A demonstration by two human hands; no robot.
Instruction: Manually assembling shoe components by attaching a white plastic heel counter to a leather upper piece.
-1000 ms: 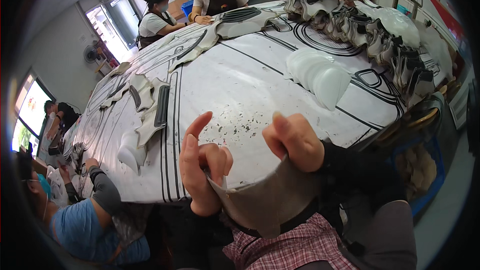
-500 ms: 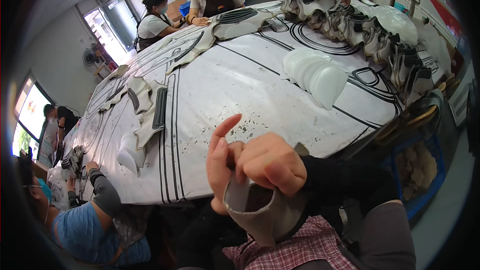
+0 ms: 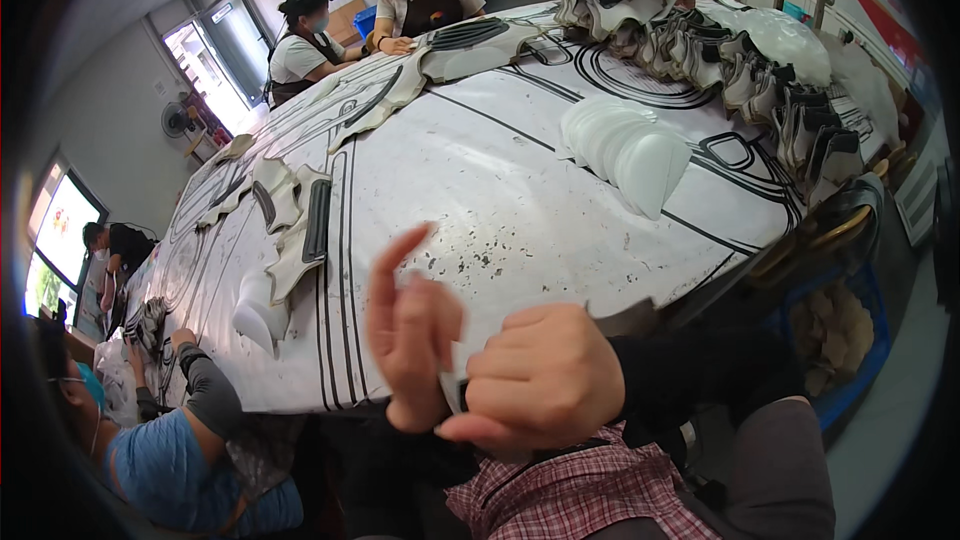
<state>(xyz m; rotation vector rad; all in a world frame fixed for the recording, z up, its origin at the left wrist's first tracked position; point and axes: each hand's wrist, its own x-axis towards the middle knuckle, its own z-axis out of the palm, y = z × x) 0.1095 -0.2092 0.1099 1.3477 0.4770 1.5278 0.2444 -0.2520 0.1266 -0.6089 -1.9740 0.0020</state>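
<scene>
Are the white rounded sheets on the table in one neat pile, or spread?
Spread: the white sheets lie in an overlapping fan, with several edges showing.

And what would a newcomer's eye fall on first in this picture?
Probably the left hand and right hand, close together in front, at the near edge of the white-covered table. Next, the long crowded row of curved grey-and-black pieces along its far right side, then the overlapping white sheets lying nearer than that row.

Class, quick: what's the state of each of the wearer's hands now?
Left hand: blurred, a finger raised; grip cannot be told.
Right hand: curled closed; whether it grips the pale sliver beside it is hidden.
</scene>
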